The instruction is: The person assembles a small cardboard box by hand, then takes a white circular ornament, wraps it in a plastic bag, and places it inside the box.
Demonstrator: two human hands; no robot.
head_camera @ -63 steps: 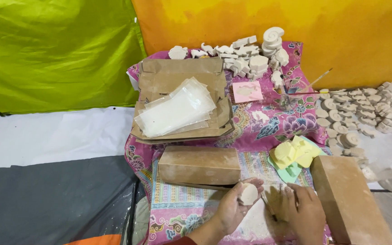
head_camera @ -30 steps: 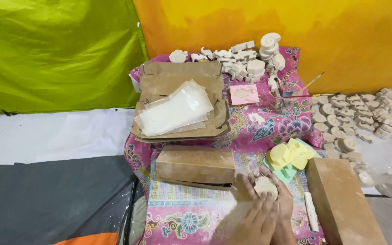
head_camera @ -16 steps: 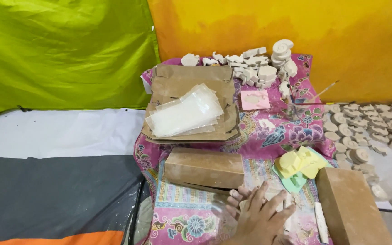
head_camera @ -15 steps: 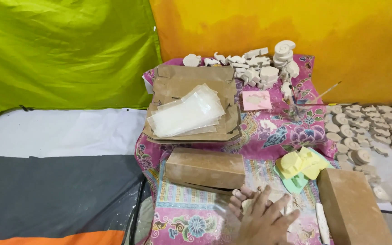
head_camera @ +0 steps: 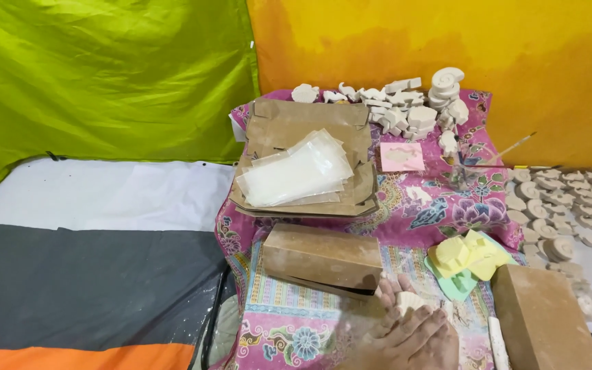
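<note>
You cupped a pale shell-shaped casting (head_camera: pixel 408 301) between both hands at six o'clock, your right hand (head_camera: pixel 416 339) curled over it and your left hand (head_camera: pixel 386 293) gripping beneath. That kept it steady over the patterned cloth (head_camera: pixel 289 329), a brown block (head_camera: pixel 323 255) at eleven o'clock.

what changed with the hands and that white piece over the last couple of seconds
Two seconds ago the hands were apart, the left holding the white piece. Now the right hand lies over the left hand, with the white piece clasped between them. The brown boxes, yellow moulds and plaster shapes stayed put.
</note>
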